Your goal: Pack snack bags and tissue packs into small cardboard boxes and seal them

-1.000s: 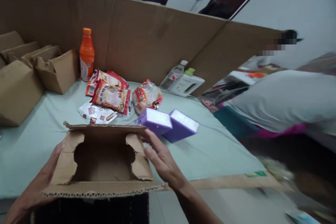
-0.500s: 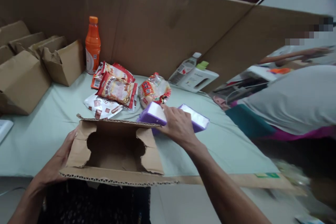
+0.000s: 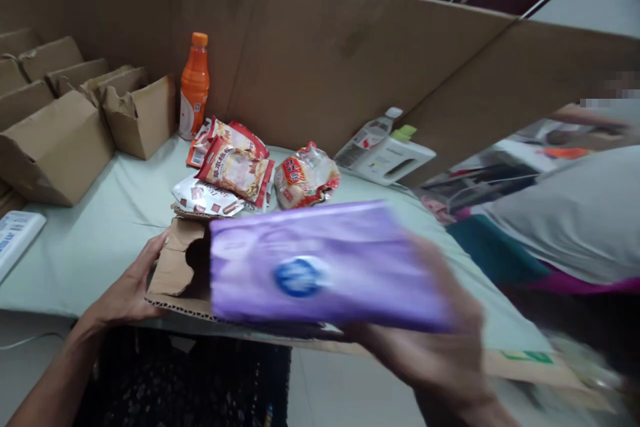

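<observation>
My left hand point(image 3: 137, 280) grips the left side of a cardboard box point(image 3: 173, 260), whose open top faces me near the table's front edge. In my right hand point(image 3: 440, 347) is a purple tissue pack point(image 3: 350, 260) with a blue round logo, smeared by motion. The pack is held over the box's right part and hides most of its opening. Behind the box lie a white snack bag point(image 3: 203, 195) and red snack packets point(image 3: 235, 167). A clear bag of snacks point(image 3: 306, 177) with red printing sits to their right.
Several open cardboard boxes point(image 3: 60, 147) stand at the left, beside an orange drink bottle point(image 3: 195, 90). A clear bottle point(image 3: 370, 133) and a white jug point(image 3: 397, 157) lean against the cardboard wall point(image 3: 350, 47). Another person point(image 3: 565, 213) is at the right. A white object point(image 3: 20, 240) lies at the left edge.
My right hand has lifted a purple tissue pack from the table beside the box and brought it toward me, over the box. My left hand stays on the box. The view has shifted slightly.
</observation>
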### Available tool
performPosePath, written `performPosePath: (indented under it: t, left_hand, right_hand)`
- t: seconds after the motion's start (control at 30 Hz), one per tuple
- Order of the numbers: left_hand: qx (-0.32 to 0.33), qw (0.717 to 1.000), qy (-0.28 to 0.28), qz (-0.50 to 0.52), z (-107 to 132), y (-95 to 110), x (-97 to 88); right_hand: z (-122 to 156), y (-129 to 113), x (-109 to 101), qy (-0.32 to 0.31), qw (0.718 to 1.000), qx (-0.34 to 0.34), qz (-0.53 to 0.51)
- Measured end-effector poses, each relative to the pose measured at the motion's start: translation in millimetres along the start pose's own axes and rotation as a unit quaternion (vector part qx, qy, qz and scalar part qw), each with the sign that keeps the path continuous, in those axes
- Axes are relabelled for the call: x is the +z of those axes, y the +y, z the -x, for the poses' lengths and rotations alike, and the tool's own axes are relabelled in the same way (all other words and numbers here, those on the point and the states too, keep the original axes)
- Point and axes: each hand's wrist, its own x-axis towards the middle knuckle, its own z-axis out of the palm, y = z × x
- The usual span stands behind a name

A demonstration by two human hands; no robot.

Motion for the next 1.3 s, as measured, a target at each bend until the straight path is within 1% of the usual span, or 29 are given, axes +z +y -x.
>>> performPosePath:
  t: [0.03,0.1,0.13,0.2,0.27,0.3,0.37,0.4,0.47,0.53,0.6,0.67,0.7,0.77,0.83,0.9,0.97,1.0,1.07,1.13,1.17,1.2,1.23,1.3]
  left_hand:
    - [0.000,1.000,0.004,0.002,0.6,-0.5,1.0]
    - [-0.012,1.000,0.007,0.011,1.2,-2.2,2.5]
    - [-0.020,1.000,0.003,0.017,1.2,-3.0,3.2]
    - [-0.031,0.999,-0.003,0.038,0.5,-3.7,4.6]
    - [-0.028,0.998,-0.015,0.060,-0.7,-3.3,6.1]
    - [-0.027,0.997,-0.019,0.068,-1.5,-3.0,6.8]
    - [-0.024,0.997,-0.021,0.069,-3.1,-2.8,7.6]
    - [-0.020,0.998,-0.021,0.062,-3.9,-3.3,7.8]
    - [-0.002,0.999,-0.016,0.039,-5.2,-6.1,7.9]
    - [0.019,0.999,-0.018,0.019,-5.7,-11.4,8.0]
    - [0.032,0.999,-0.021,0.014,-4.4,-17.8,8.0]
    - [0.038,0.999,-0.022,0.002,0.0,-22.1,6.9]
    - [0.040,0.999,-0.016,-0.015,3.2,-21.8,5.5]
    - [0.046,0.997,0.002,-0.064,10.1,-13.6,0.9]
    - [0.079,0.991,0.015,-0.106,13.8,6.3,-5.6]
    - [0.148,0.980,0.004,-0.134,10.3,35.0,-11.5]
    - [0.220,0.958,-0.046,-0.176,-0.7,65.6,-14.6]
    - [0.237,0.947,-0.081,-0.201,-8.0,79.1,-15.1]
    - [0.237,0.929,-0.149,-0.244,-23.2,99.5,-15.5]
    - [0.217,0.916,-0.194,-0.275,-36.3,109.7,-17.2]
    - [0.211,0.911,-0.205,-0.291,-41.6,111.7,-18.8]
    - [0.209,0.904,-0.211,-0.308,-46.3,112.3,-20.8]
    - [0.211,0.897,-0.216,-0.323,-50.5,112.0,-23.0]
    - [0.226,0.886,-0.230,-0.333,-57.2,110.8,-26.6]
  right_hand:
    - [-3.2,-7.3,3.0,-0.010,0.999,-0.041,0.009]
    - [-12.8,-19.8,1.2,-0.037,0.990,-0.125,0.060]
    - [-18.7,-25.6,-2.4,-0.064,0.980,-0.158,0.097]
    - [-31.1,-38.2,-9.2,-0.134,0.956,-0.197,0.172]
    - [-42.7,-53.0,-8.0,-0.208,0.928,-0.204,0.234]
    - [-47.8,-60.9,-2.9,-0.245,0.914,-0.197,0.256]
    - [-55.8,-75.3,15.2,-0.303,0.894,-0.172,0.280]
    - [-58.5,-80.7,26.6,-0.323,0.890,-0.157,0.280]
    - [-61.3,-86.1,48.7,-0.348,0.893,-0.138,0.251]
    - [-61.9,-84.5,63.9,-0.386,0.891,-0.140,0.192]
    - [-62.9,-79.4,68.3,-0.442,0.875,-0.149,0.127]
    - [-65.2,-75.3,62.6,-0.481,0.859,-0.148,0.090]
    - [-66.5,-74.0,57.3,-0.482,0.860,-0.145,0.086]
    - [-68.6,-72.5,45.5,-0.453,0.873,-0.150,0.100]
    - [-68.8,-70.8,36.4,-0.411,0.887,-0.164,0.133]
    - [-67.2,-69.1,32.1,-0.386,0.889,-0.176,0.173]
    - [-64.5,-69.5,30.6,-0.383,0.879,-0.183,0.217]
    - [-63.2,-70.8,29.5,-0.381,0.873,-0.187,0.241]
    - [-60.6,-73.8,24.0,-0.373,0.860,-0.197,0.287]
    - [-58.0,-72.7,12.9,-0.369,0.851,-0.195,0.319]
    - [-56.1,-68.9,5.8,-0.369,0.850,-0.185,0.327]
    - [-53.3,-62.5,-1.8,-0.367,0.854,-0.172,0.325]
    - [-49.5,-53.7,-9.2,-0.358,0.865,-0.159,0.312]
    - [-37.6,-31.0,-22.4,-0.315,0.905,-0.142,0.247]
